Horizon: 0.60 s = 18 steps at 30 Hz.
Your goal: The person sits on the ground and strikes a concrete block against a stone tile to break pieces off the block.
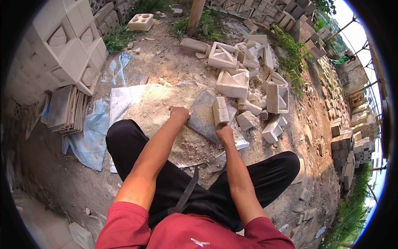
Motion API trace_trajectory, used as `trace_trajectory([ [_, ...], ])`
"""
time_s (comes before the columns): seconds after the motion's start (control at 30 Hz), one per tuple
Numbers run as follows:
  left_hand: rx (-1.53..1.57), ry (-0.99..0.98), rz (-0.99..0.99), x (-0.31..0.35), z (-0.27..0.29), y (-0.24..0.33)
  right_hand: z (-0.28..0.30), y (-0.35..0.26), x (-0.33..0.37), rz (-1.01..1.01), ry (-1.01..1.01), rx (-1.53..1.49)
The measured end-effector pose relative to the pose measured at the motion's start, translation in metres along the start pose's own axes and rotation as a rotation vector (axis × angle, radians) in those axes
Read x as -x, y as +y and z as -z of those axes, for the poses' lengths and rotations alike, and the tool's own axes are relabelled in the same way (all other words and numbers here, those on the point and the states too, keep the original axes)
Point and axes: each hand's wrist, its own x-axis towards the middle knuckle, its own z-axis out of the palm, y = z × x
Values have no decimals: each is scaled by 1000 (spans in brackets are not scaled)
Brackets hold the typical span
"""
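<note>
Nearest us, between our bent knees, the right hand (225,133) is wrapped around the near end of a pale, brick-shaped block (221,111). The block is over the right-hand side of a dark flat slab (202,130); whether it rests there or is held just clear, we cannot tell from above. We judge it dense and stiff, fairly heavy for one hand, with dry faces that should grip well but may shed dust. Its corners look the likeliest part to chip, so we would hold it across the long sides, closer to the middle, to keep the far end from dipping.

The left hand (179,114) is at the slab's left edge. Its fingers are partly hidden, so we cannot say whether they pinch that edge or only touch it. The slab looks rigid and weighty; we would take it by opposite edges, since the dust on top could make it slip.

Around it, loose pale grit (151,103) covers much of a white sheet (123,96), soft and limp. Farther off lie broken moulded blocks (233,83), probably brittle, and beyond them stands a wooden post (195,16).
</note>
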Motion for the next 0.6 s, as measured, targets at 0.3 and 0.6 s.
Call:
trace_trajectory([
  [0.3,26,124,58,-6,-14,-9,-2,7,-7,4,286,-143],
  [0.6,209,27,71,0,5,-35,1,-17,3,-35,147,-26],
])
